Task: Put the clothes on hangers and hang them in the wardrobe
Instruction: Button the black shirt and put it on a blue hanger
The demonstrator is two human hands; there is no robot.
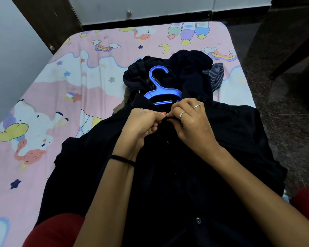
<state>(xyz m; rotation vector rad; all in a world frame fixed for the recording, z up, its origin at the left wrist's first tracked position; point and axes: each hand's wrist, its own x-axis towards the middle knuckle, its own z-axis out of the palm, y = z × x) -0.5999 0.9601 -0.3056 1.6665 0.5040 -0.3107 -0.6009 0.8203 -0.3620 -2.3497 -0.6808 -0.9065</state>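
A bed (48, 97) with a pink sheet printed with unicorns, rainbows, stars and moons fills most of the view, set against a pale wall at the far end, with dark speckled floor (282, 111) along its right side and dark wooden uprights at the far corners. A dark button-front shirt (230, 139) lies spread along the middle of the bed, its front facing up and its collar at the far end. Beyond the collar sits a heap of dark clothes (191, 68), with a striped garment (216, 75) showing at its right edge. A blue plastic hanger (159, 86) lies with its shoulders tucked into the shirt's neck and its hook resting on the heap. The left hand (141, 125) and right hand (191, 122) meet at the top of the placket just near of the hanger, the fingers of both pinching the dark cloth there. A black band circles the left wrist, and rings show on both hands.
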